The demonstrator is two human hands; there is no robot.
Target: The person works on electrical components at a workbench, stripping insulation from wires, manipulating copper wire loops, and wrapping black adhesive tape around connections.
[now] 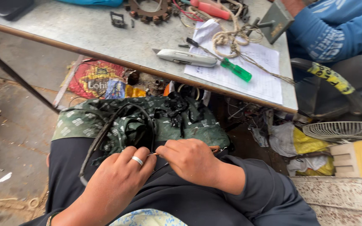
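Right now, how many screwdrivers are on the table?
2: a green-handled screwdriver lying on the white paper, and a red-handled one at the table's far edge among the clutter. More may be hidden there.

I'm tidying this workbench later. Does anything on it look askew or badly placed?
Yes. The paper sheet hangs past the table edge at its near corner, with a tangled rope and green-handled screwdriver lying across it. The grey utility knife sits close to the edge.

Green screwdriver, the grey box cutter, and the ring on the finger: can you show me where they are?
Green screwdriver (236,70), head view, on its green handle.
Grey box cutter (186,57), head view, middle of its body.
Ring (137,160), head view, on the silver band on the left hand (116,180).
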